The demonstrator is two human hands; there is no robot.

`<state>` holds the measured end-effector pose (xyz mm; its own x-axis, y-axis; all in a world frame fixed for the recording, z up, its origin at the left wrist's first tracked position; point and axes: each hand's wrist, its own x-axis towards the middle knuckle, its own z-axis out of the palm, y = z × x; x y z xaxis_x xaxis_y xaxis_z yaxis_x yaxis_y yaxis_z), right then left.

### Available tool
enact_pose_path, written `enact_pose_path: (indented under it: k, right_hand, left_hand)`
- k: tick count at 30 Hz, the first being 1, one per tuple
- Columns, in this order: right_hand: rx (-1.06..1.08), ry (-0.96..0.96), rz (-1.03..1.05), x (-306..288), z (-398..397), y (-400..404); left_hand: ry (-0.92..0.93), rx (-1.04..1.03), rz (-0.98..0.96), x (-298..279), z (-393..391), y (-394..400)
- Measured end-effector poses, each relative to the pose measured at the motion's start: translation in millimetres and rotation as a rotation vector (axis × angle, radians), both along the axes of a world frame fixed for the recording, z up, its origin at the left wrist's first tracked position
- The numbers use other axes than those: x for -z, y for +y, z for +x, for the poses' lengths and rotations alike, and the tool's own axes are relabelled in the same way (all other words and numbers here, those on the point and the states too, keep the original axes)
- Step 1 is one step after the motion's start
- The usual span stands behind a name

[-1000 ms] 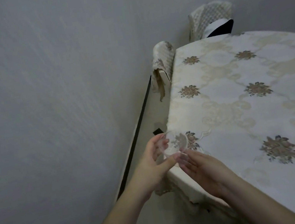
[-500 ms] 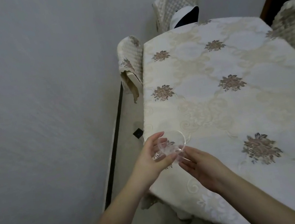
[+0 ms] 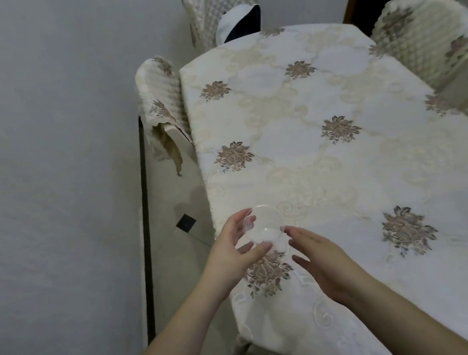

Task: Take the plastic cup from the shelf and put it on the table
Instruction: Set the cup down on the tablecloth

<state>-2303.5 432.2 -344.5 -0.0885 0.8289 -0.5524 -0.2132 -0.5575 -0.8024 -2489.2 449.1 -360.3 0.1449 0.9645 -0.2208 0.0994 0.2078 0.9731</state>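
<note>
Room: a plain grey wall fills the left of the frame; quilted chair covers (image 3: 217, 9) sit at the top and at the right edge.
Surface: the counter (image 3: 347, 158) runs from the top centre to the lower right under a cream cloth with brown flower motifs, bare apart from the cup.
Cup: the clear plastic cup (image 3: 263, 226) is at lower centre, mouth up, over the counter's near left corner; whether its base already touches the cloth I cannot tell.
Left grip: the left hand (image 3: 233, 255) wraps the cup's left wall, fingers curled at the rim and thumb low near the base, grasping it.
Right grip: the right hand (image 3: 320, 259) is spread and released, fingertips just beside the cup's right side, holding nothing.
Handling: likely very light, thin-walled and springy, so a hard squeeze would buckle it; smooth sides may slip.
Where to hold: the side wall below the rim, with light opposing pressure.
Risk: being so light, it could tip or skid on the cloth near the edge when let go.
</note>
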Motion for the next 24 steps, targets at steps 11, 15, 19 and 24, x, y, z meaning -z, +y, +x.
enact_pose_path:
  k: [11,15,19,24]
  right_hand:
    - [0.092,-0.101,-0.019,30.8,-28.5,34.4]
    - [0.090,-0.133,-0.041,41.4,-25.2,44.2]
    - [0.084,-0.187,-0.069,52.4,-16.4,52.7]
    - [0.110,-0.199,-0.088,56.8,-11.0,60.0]
  left_hand:
    - [0.177,0.153,-0.002,44.7,-21.5,51.8]
    - [0.267,0.177,-0.006,52.3,-12.5,66.1]
    - [0.324,0.229,0.015,55.3,-0.2,77.2]
    - [0.381,0.238,0.018,59.2,12.0,84.6]
